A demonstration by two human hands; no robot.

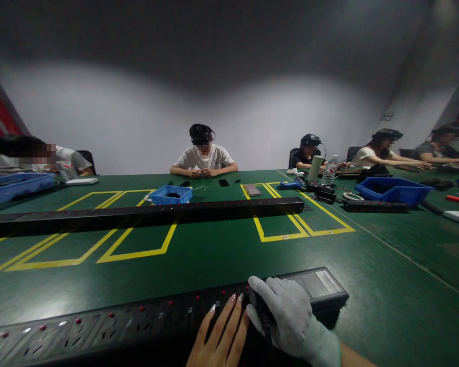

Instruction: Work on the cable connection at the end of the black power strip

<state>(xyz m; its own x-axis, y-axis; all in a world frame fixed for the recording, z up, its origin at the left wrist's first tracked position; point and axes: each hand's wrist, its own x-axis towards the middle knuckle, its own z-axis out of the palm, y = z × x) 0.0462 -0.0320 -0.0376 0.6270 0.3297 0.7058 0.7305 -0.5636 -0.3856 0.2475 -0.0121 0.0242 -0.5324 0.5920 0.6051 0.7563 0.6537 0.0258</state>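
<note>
A long black power strip (153, 318) with red buttons and a row of sockets lies across the table in front of me. My left hand (222, 336), bare, rests on its top with the fingers stretched out, close beside my right hand. In a pale grey work glove, my right hand (286, 316) is closed around a black plug (260, 306) near the strip's right end. A black cord (268, 334) runs down from the plug. My glove hides the plug's front, so I cannot tell how far it sits in the socket.
Farther off, a second long black power strip (214, 208) lies over yellow tape outlines (137, 252) on the green table (367, 285). Blue bins (172, 194) stand beyond it and at both sides. A bottle (330, 171) and tools are at the right. Several people sit around the table.
</note>
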